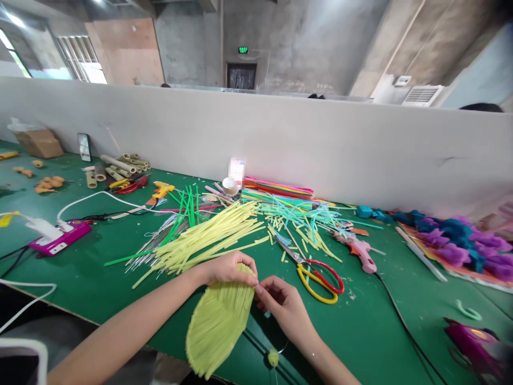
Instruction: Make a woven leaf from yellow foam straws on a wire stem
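Holding a yellow-green fan [218, 323] at the near middle, we have a small ball [273, 357] just right of it. Our left hand [230, 270] pinches the fan's far edge. Our right hand [286, 305] has thumb and finger together at the far right corner; what they grip, we cannot tell.

We judge this step as fine finger work, so the next move calls for steady left hold and small right motions. Farther lie scissors [300, 260] at right, yellow strips [208, 235] at left.

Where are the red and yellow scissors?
In the head view, right of centre, the scissors lie on the green table between the right hand and the pink glue gun.
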Demonstrator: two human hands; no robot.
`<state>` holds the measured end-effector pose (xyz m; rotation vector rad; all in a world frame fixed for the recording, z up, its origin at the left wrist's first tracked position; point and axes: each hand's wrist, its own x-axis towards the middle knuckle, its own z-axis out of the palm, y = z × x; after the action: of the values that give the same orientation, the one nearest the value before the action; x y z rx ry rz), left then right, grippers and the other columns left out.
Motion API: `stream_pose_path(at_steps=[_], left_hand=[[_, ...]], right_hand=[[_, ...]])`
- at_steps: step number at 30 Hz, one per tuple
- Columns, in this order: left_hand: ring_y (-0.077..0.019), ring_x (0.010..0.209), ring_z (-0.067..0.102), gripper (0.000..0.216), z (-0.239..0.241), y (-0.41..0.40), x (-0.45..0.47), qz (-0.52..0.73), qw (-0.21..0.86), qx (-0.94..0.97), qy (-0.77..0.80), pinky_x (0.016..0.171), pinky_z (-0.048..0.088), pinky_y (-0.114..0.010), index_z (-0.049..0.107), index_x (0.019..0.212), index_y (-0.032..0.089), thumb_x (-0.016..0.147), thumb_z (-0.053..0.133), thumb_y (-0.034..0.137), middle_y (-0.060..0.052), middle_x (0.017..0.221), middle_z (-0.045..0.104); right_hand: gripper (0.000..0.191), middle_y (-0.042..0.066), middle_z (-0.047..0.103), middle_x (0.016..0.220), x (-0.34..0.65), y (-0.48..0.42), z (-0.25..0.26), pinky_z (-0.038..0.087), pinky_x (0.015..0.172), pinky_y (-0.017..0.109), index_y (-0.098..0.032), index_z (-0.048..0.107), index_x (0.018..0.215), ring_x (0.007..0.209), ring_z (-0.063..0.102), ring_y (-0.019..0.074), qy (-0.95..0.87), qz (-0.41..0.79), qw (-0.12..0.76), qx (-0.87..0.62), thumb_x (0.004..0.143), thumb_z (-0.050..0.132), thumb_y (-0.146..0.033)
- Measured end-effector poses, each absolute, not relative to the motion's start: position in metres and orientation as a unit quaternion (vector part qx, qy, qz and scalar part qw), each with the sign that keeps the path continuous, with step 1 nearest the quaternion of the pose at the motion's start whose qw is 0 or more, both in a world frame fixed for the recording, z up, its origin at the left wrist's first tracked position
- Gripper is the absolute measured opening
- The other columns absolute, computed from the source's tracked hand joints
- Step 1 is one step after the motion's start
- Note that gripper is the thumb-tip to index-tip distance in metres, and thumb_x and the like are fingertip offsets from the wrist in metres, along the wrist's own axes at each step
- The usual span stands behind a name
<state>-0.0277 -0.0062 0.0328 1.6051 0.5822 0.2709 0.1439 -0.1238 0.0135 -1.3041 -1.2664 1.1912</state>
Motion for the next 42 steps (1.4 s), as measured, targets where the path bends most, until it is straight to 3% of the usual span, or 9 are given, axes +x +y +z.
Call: stream_pose_path(at_steps=[9,20,32,42], left_hand=[[-0.0181,0.085,0.055,0.038,0.0385,-0.0078,-0.0271,0.113,0.626,0.735,0.233,0.075,0.043,-0.024,0.067,0.09,0.017,0.069,0.078,0.048,-0.001,0.088,0.062],[-0.0123,0.065,0.046,0.039,0.0413,-0.0059,-0.0277,0.079,0.563,0.783,0.253,0.06,0.034,-0.02,0.069,0.079,0.015,0.071,0.075,0.053,0.004,0.067,0.054],[-0.0164,0.073,0.058,0.035,0.0367,-0.007,-0.0276,0.063,0.578,0.779,0.233,0.067,0.042,-0.022,0.075,0.088,0.017,0.074,0.074,0.049,-0.001,0.079,0.068],[-0.0155,0.073,0.056,0.017,0.0368,-0.0044,-0.0252,0.07,0.577,0.779,0.234,0.069,0.041,-0.023,0.068,0.081,0.017,0.076,0.068,0.033,0.001,0.077,0.065]], right_hand=[[0.042,0.001,0.066,0.062,0.1431,-0.1243,0.0141,0.046,0.053,0.024,-0.017,0.067,0.077,0.055,0.06,0.0144,-0.498,0.501,0.469,-0.53,0.076,0.072,-0.059],[0.045,0.005,0.07,0.072,0.1445,-0.1248,0.0149,0.052,0.061,0.028,-0.016,0.067,0.079,0.062,0.064,0.0163,-0.508,0.511,0.474,-0.506,0.085,0.06,-0.061],[0.04,-0.001,0.062,0.056,0.1464,-0.1261,0.0106,0.036,0.043,0.021,-0.02,0.054,0.068,0.044,0.051,0.0106,-0.535,0.431,0.432,-0.585,0.086,0.06,-0.054],[0.038,-0.002,0.059,0.058,0.15,-0.1268,0.0097,0.033,0.037,0.019,-0.021,0.051,0.071,0.043,0.047,0.0094,-0.516,0.445,0.44,-0.585,0.087,0.057,-0.054]])
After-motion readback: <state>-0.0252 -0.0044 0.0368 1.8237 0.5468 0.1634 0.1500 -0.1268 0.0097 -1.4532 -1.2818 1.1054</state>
